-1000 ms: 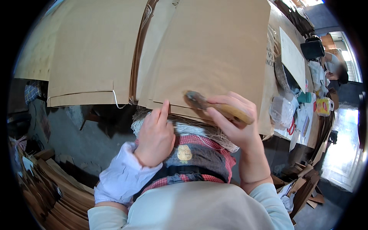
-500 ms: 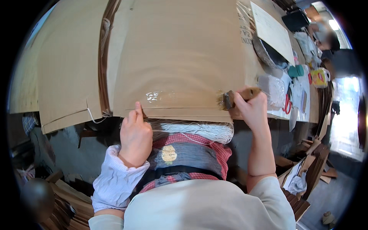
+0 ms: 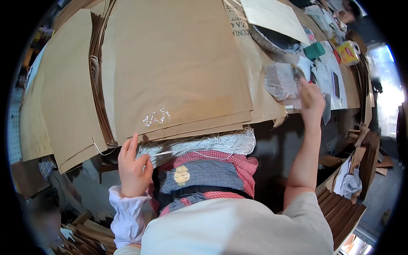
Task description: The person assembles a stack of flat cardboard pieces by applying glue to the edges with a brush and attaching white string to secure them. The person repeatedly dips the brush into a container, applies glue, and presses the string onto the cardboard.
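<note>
A stack of large brown kraft paper sheets (image 3: 182, 55) lies on the table before me, with a wet, shiny patch (image 3: 156, 117) close to its near edge. At the sheets' near left corner is my left hand (image 3: 135, 170), open, its fingers apart and the index fingertip by the paper edge. My right hand (image 3: 313, 102) is out to the right, closed around a brush (image 3: 298, 75) that is partly hidden and blurred. The brush head is beside a clear plastic-wrapped block or tub (image 3: 279, 80); whether it touches is unclear.
A bundle of white string (image 3: 204, 142) hangs below the table edge. Folded brown paper (image 3: 100, 76) stands at the left. To the right are a dark basin (image 3: 276, 40) under a white board (image 3: 274, 17), a green lid (image 3: 314, 50) and a yellow container (image 3: 349, 53).
My right hand has carried the brush off the paper, rightward to the plastic-wrapped block. My left hand has drawn back from the sheet's surface to its edge. The view has shifted.
</note>
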A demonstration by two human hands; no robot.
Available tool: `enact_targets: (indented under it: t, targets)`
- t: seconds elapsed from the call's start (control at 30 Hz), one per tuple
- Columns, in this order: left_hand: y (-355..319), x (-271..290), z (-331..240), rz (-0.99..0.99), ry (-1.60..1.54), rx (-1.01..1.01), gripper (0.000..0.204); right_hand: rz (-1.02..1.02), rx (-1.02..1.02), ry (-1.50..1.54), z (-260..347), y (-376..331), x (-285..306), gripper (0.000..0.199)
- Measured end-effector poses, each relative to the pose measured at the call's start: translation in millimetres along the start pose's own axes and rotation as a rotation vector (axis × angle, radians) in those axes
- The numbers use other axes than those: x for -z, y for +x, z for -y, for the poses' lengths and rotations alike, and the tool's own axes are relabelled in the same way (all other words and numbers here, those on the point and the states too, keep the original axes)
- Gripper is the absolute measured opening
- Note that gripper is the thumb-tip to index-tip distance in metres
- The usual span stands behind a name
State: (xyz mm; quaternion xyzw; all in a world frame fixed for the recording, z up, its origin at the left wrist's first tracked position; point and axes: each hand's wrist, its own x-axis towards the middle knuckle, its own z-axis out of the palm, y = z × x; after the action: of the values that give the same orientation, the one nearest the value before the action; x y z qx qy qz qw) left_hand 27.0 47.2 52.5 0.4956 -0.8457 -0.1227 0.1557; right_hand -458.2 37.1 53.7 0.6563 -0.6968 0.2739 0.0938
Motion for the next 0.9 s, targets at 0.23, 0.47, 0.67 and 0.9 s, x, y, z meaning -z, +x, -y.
enact_targets:
  t: [0.23,0.47,0.67,0.9]
  targets:
    - [-8,59,-24,0.073,-0.890,0.159,0.005,0.474,-0.142,0.795,139,-59,-18,0.037]
    - [-14,112,-5,0.032,-0.722,-0.033,0.007,0.851,0.179,1.302,204,-80,-31,0.015]
    - [17,91,6,-0.163,-0.236,0.047,0.012,0.466,-0.007,0.805,123,-16,31,0.013]
    - [54,-22,77,-0.073,-0.477,0.249,0.008,0.677,-0.445,0.708,90,1,-78,0.009]
